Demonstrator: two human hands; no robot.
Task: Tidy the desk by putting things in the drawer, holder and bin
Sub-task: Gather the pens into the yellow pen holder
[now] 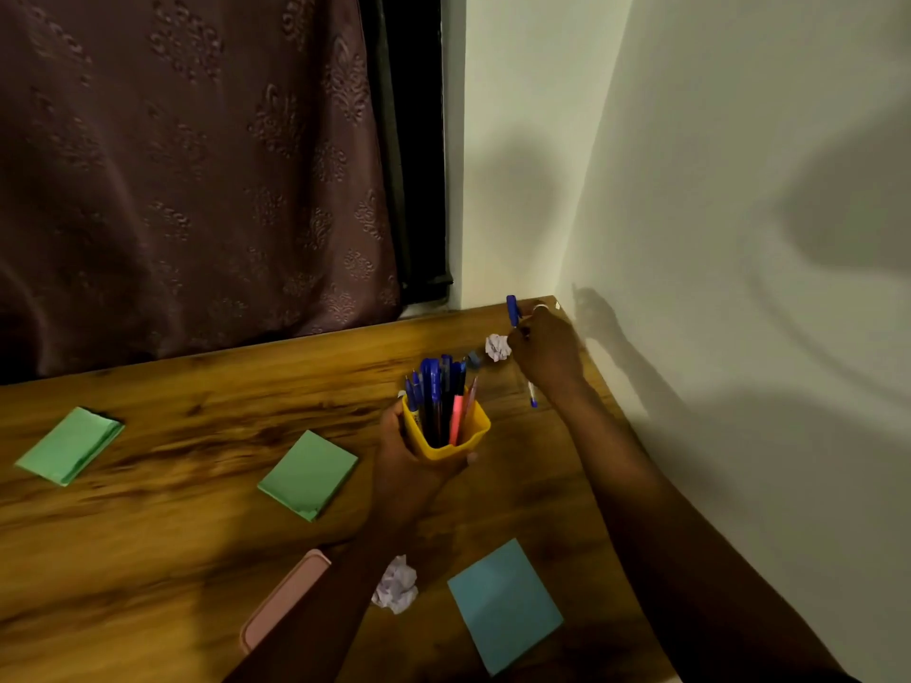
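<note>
My left hand (pixel 409 465) grips a yellow pen holder (pixel 446 431) from below and holds it above the wooden desk (pixel 197 510); several blue, black and pink pens stand in it. My right hand (pixel 547 354) is near the desk's far right corner and pinches a blue pen (pixel 512 310), whose capped end points up. A second pen (pixel 531 394) with a clear barrel pokes out below that hand; I cannot tell whether it is held. A crumpled paper ball (pixel 497 347) lies just left of my right hand.
Two green note pads (pixel 69 446) (pixel 308 475) and a blue one (pixel 505 606) lie on the desk. Another crumpled paper ball (pixel 397 584) and a pink case (pixel 283 598) sit near my left forearm. A wall borders the right edge, a curtain hangs behind.
</note>
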